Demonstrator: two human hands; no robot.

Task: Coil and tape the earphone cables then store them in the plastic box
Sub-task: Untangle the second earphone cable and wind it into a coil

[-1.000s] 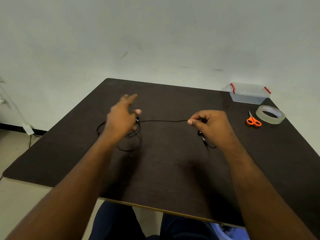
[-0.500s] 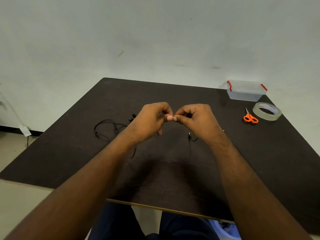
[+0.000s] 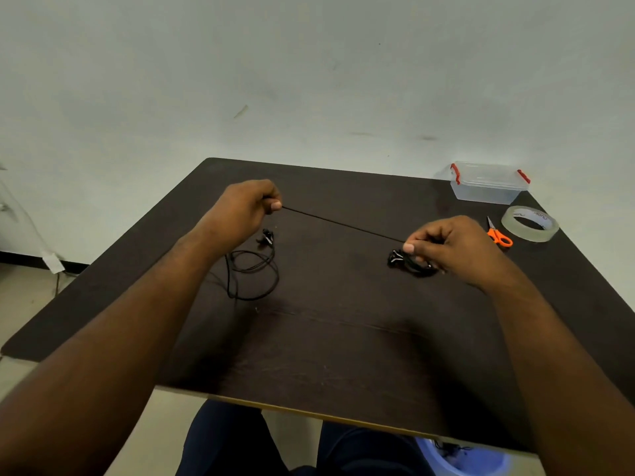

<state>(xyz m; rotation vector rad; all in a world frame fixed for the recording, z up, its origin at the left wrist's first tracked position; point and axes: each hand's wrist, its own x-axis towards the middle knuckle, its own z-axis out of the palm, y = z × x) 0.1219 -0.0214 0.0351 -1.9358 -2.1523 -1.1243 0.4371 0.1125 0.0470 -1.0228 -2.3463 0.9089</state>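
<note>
A black earphone cable [image 3: 343, 223] runs taut between my two hands above the dark table [image 3: 326, 338]. My left hand [image 3: 245, 209] pinches it at the upper left. My right hand [image 3: 453, 247] pinches the other end and also holds a small bunch of coiled cable [image 3: 405, 261] under its fingers. Loose loops of cable with earbuds [image 3: 254, 269] lie on the table below my left hand. The clear plastic box [image 3: 488, 183] with red clips stands shut at the far right corner.
A roll of clear tape [image 3: 529, 223] lies at the right edge, with orange-handled scissors [image 3: 498, 233] just left of it. A blue object [image 3: 460, 458] shows on the floor under the table's near edge. My knees sit below that edge.
My hands were touching at the table's middle half a second ago. They have pulled apart, left up-left and right to the right, drawing the cable straight between them.
</note>
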